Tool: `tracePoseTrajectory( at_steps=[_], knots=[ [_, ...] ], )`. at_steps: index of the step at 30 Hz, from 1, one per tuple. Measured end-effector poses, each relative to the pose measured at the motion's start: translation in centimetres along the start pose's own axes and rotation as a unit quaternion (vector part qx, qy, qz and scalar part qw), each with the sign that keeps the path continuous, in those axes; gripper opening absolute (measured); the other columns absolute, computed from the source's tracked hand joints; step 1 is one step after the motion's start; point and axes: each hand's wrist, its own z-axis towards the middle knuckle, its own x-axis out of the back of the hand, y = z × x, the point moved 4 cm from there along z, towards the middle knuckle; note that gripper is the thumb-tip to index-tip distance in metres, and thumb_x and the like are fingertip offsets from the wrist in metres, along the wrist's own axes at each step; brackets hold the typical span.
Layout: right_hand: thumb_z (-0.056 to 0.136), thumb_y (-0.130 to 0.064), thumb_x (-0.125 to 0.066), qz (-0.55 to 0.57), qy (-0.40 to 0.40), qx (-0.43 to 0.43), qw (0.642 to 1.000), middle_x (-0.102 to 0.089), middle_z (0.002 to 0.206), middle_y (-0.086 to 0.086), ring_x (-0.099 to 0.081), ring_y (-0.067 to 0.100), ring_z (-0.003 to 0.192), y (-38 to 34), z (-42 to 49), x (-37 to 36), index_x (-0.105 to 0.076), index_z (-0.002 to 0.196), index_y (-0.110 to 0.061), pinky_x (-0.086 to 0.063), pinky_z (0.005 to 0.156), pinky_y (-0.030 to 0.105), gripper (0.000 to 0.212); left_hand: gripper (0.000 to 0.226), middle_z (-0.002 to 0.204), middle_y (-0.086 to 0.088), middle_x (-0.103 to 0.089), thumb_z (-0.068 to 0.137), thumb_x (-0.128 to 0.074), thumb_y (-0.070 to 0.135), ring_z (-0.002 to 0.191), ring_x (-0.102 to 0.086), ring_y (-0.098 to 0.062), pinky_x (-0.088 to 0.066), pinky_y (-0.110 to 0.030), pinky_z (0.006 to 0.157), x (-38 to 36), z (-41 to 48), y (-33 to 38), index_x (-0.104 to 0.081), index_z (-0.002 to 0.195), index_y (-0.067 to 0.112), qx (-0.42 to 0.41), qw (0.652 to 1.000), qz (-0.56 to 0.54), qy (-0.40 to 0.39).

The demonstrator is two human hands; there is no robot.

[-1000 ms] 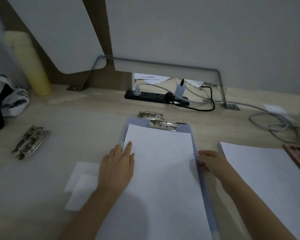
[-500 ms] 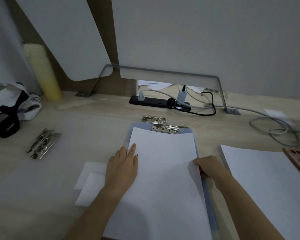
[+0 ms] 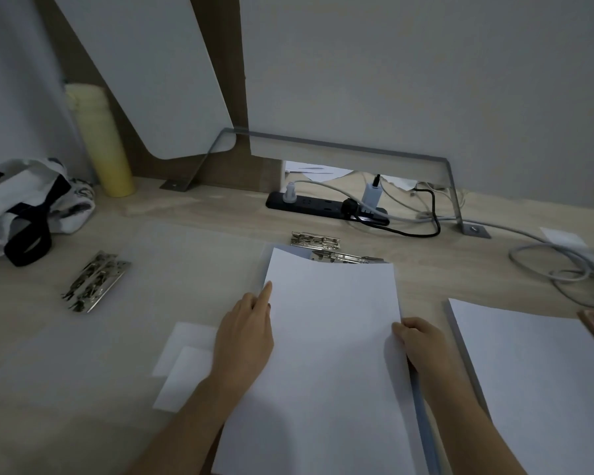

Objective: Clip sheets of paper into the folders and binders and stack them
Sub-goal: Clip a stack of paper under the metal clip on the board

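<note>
A white sheet of paper (image 3: 330,337) lies on a blue folder (image 3: 426,423) at the middle of the desk. The folder's metal clip (image 3: 343,258) shows just past the sheet's top edge. My left hand (image 3: 247,334) rests flat on the sheet's left side, index finger stretched along the edge. My right hand (image 3: 415,341) pinches the sheet's right edge with curled fingers. A pile of white sheets (image 3: 535,371) lies to the right. A translucent folder (image 3: 83,337) lies open on the left, with a metal clip (image 3: 95,281) on it.
A second metal clip (image 3: 314,240) lies behind the blue folder. A black power strip (image 3: 326,205) with plugs and cables sits at the back. A white bag with black straps (image 3: 24,207) and a yellow bottle (image 3: 100,138) stand at the left. Small white slips (image 3: 186,365) lie beside my left wrist.
The sheet has slid upward, its top left corner now covering part of the clip. My right hand closed on the sheet's right edge. The view shifted leftward.
</note>
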Motion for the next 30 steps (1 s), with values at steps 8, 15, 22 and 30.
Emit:
tracePoseTrajectory(
  at_steps=[8,15,22,30],
  knots=[
    [0.090,-0.010,-0.048,-0.016,0.037,-0.024,0.999,-0.055,0.074,0.027,-0.048,0.030,0.069,0.7,0.4,-0.2,-0.060,0.087,0.013,-0.044,0.073,0.043,0.026,0.039,0.115,-0.010,-0.056,0.098,-0.033,0.018,0.108,-0.052,-0.027,-0.037,-0.033,0.090,-0.4,0.8,-0.1,-0.041,0.135,0.011,0.071,0.997,-0.034,-0.023],
    [0.088,-0.004,-0.048,-0.023,0.058,-0.032,0.998,-0.063,0.104,0.031,-0.056,0.045,0.100,0.1,0.4,0.3,-0.060,0.108,0.013,-0.044,0.091,0.046,0.028,0.036,0.115,-0.010,-0.056,0.097,-0.037,0.014,0.108,-0.052,-0.027,-0.038,-0.034,0.092,-0.1,0.4,0.0,-0.045,0.132,0.008,0.069,0.994,-0.085,-0.019],
    [0.089,-0.016,-0.048,-0.013,0.124,-0.020,0.992,-0.066,0.103,0.010,-0.053,0.022,0.086,1.0,0.5,-0.7,-0.063,0.111,-0.009,-0.035,0.075,0.029,0.028,0.038,0.119,-0.009,-0.054,0.098,-0.036,0.015,0.110,-0.050,-0.025,-0.037,-0.031,0.091,0.2,0.8,0.4,-0.040,0.135,0.009,0.080,0.989,-0.119,-0.019],
    [0.088,-0.021,-0.047,-0.050,0.178,0.028,0.982,-0.064,0.088,0.003,-0.054,0.023,0.081,0.7,0.0,-1.5,-0.059,0.108,-0.018,-0.033,0.071,0.029,0.023,0.031,0.119,-0.013,-0.055,0.096,-0.040,0.012,0.111,-0.050,-0.028,-0.037,-0.032,0.092,-0.2,1.5,0.2,-0.047,0.125,0.004,0.106,0.989,-0.101,-0.032]
  ],
)
